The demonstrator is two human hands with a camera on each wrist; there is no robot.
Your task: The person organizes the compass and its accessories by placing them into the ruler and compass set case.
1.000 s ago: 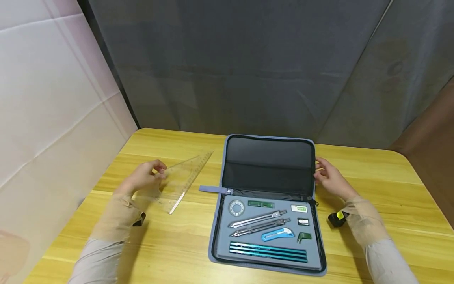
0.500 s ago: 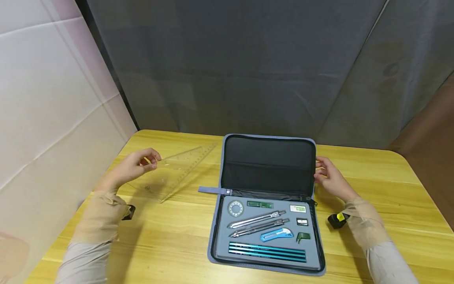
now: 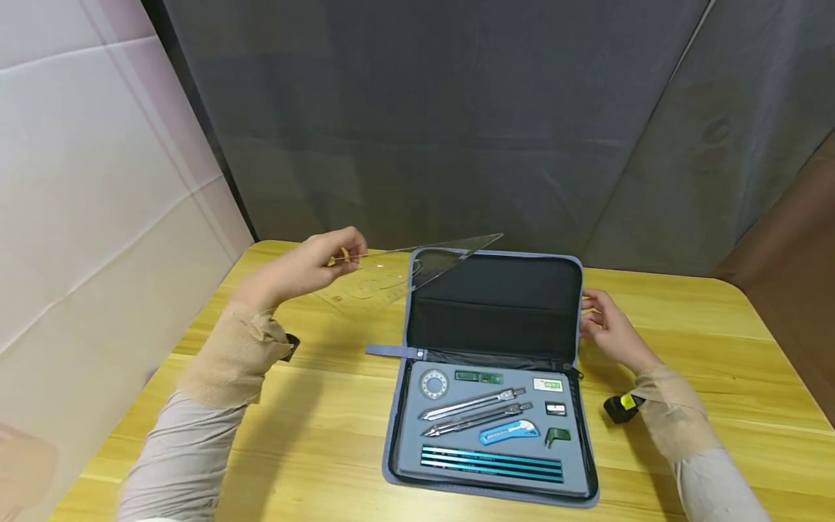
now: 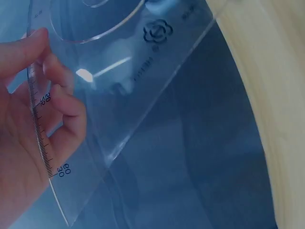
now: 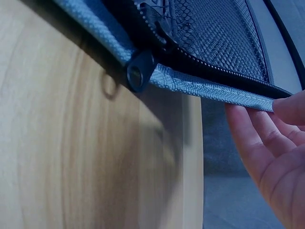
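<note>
My left hand (image 3: 320, 262) pinches a clear triangular set square (image 3: 385, 281) by one edge, raised over the table. Its far tip overlaps the upper left of a lid in the head view. In the left wrist view, the thumb and curled fingers meet at the scaled edge of the set square (image 4: 143, 105). An open zip case (image 3: 496, 319) with a blue-grey border lies at centre right, its lid propped up. At the lid's right side, my right hand (image 3: 613, 332) grips the border, thumb on top and fingers beneath in the right wrist view.
A grey tray (image 3: 407, 449) in the case bears two compasses (image 3: 476, 419), a blue cutter (image 3: 510, 432), several pencils (image 3: 492, 464), an eraser (image 3: 548, 384) and a sharpener (image 3: 556, 409). A strap (image 3: 388, 350) sticks out left. Dark cloth (image 3: 417, 130) hangs behind the table.
My left hand first shifted left with the set square, then rose and moved right, bringing its tip over the lid. The right hand stays at the lid's edge.
</note>
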